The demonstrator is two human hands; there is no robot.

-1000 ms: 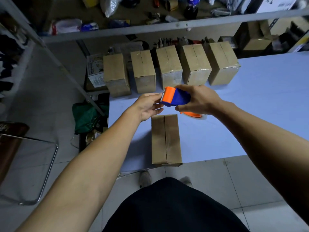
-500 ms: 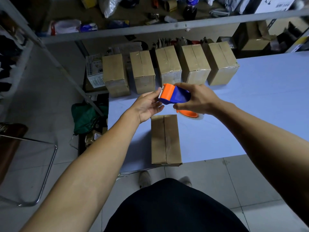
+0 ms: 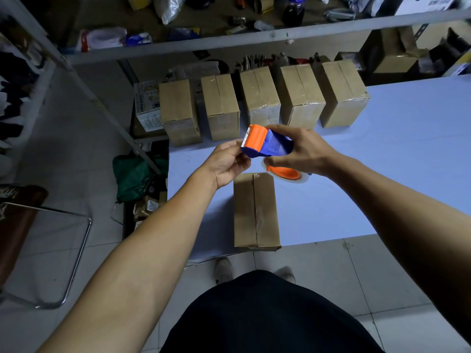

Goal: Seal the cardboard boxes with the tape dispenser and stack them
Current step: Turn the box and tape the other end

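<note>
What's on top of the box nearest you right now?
Nothing rests on the near box; its centre seam shows along the top. The tape dispenser is held above its far end by the right hand and left hand. Its contents are hidden.

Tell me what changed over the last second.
The left hand moved up to the toothed orange end of the tape dispenser, its fingertips now at the blade. The right hand kept gripping the dispenser above the near box. The five boxes behind stayed put.
</note>
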